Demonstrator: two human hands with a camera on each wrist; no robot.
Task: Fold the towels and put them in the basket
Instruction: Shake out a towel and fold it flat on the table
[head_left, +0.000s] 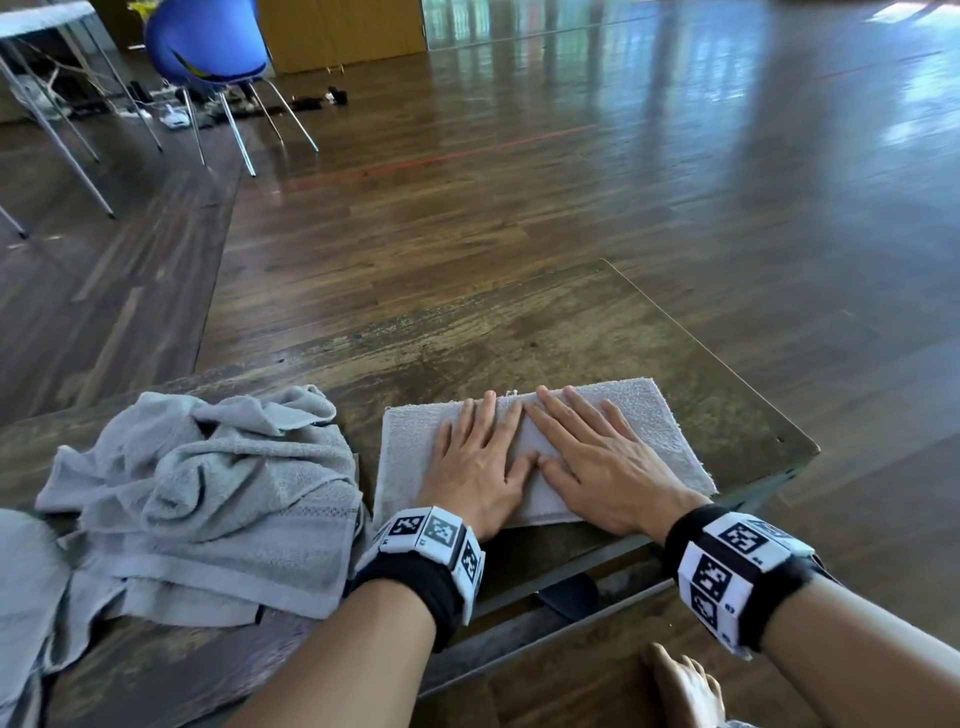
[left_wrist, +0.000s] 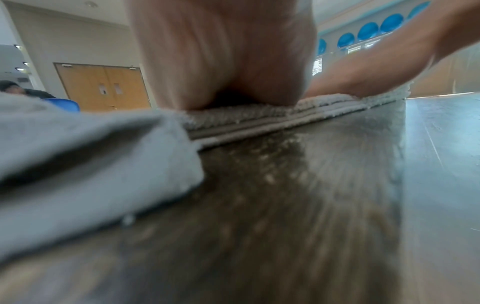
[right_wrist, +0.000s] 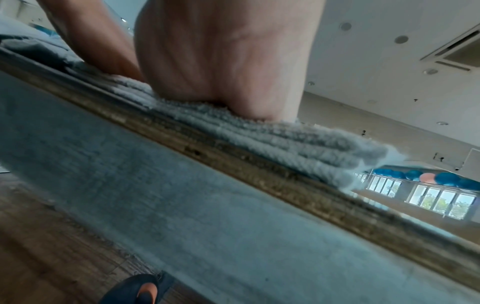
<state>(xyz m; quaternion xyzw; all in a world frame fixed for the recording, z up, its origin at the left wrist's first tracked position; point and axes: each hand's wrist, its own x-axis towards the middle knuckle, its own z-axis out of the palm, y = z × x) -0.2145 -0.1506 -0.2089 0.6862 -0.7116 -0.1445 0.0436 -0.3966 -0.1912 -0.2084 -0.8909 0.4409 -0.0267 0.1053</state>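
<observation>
- Flat, my left hand (head_left: 475, 460) and right hand (head_left: 597, 457) pressed the folded towel (head_left: 639, 415) on the wooden table (head_left: 467, 332), fingers straight, gripping nothing.
- Crumpled towels (head_left: 208, 493) lay just left; both wrist views hid my fingers.

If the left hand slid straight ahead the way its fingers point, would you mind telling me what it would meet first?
The left hand lies flat on the folded towel, fingers aimed at its far edge. Past that edge only bare table shows, so the way looks free up to the table's far rim; depth is hard to judge.
</observation>
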